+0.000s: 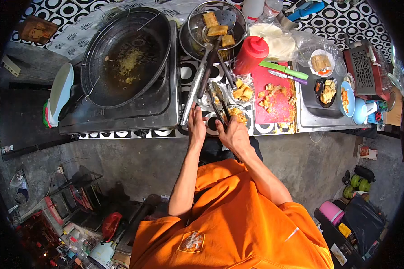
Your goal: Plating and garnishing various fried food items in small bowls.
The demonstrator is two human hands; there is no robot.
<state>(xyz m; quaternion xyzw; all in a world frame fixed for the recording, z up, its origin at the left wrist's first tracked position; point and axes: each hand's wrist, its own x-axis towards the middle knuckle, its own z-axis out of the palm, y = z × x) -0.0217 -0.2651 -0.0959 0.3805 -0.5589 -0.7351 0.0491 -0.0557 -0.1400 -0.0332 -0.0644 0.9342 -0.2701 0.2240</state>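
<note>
My right hand point(234, 133) is closed around the handles of metal tongs point(221, 107), whose far ends lie over small bowls. My left hand point(197, 126) is beside the end of a slotted turner's handle point(192, 90); whether it touches the handle is unclear. Fried pastry pieces point(217, 30) sit in a wire strainer point(189, 25) on a dark pan. Cut fried pieces fill a clear bowl point(253, 93); shredded food is in a second bowl point(239, 116) near my right hand. A red squeeze bottle point(252, 53) stands beyond them.
A large wok point(131, 97) with oil sits on the stove point(148, 117) at left. Right of the bowls are a red cutting board point(272, 116) with scraps, a green-handled knife point(284, 69), a purple-handled knife point(287, 76), a metal sink point(318, 121) and a blue bowl point(343, 109).
</note>
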